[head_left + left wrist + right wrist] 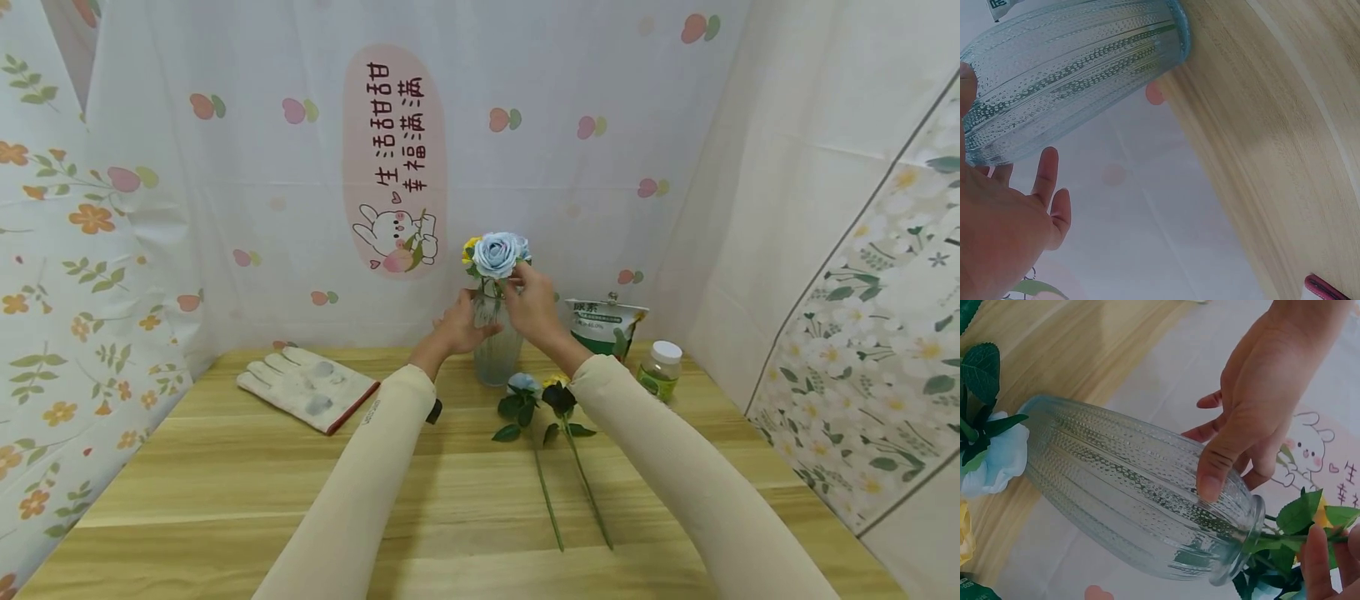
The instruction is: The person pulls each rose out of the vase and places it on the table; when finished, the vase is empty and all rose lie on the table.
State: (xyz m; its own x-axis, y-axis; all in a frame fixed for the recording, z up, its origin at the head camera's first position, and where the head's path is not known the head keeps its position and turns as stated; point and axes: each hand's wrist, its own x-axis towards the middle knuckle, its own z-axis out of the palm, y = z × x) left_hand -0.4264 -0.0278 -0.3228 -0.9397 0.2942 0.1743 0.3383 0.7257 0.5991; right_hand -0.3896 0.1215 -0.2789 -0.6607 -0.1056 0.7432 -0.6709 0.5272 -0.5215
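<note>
A ribbed clear glass vase (495, 358) stands upright at the back of the table. My left hand (459, 325) grips its upper part, thumb on the near side in the right wrist view. With its fingertips my right hand (534, 307) pinches the green stem of an artificial flower just above the vase mouth; the light blue rose (497, 255) shows there in the head view. Beside that bloom are yellow petals (470, 249) and another blue bloom, partly hidden. On the table before the vase lie a blue rose (523, 383) and a yellow rose (557, 381), stems toward me.
At left lies a white work glove (307, 387) with a red cuff edge. Behind my right forearm stand a green and white pouch (603, 321) and a small jar (663, 367) with a white lid. A patterned curtain (300, 183) hangs behind the table.
</note>
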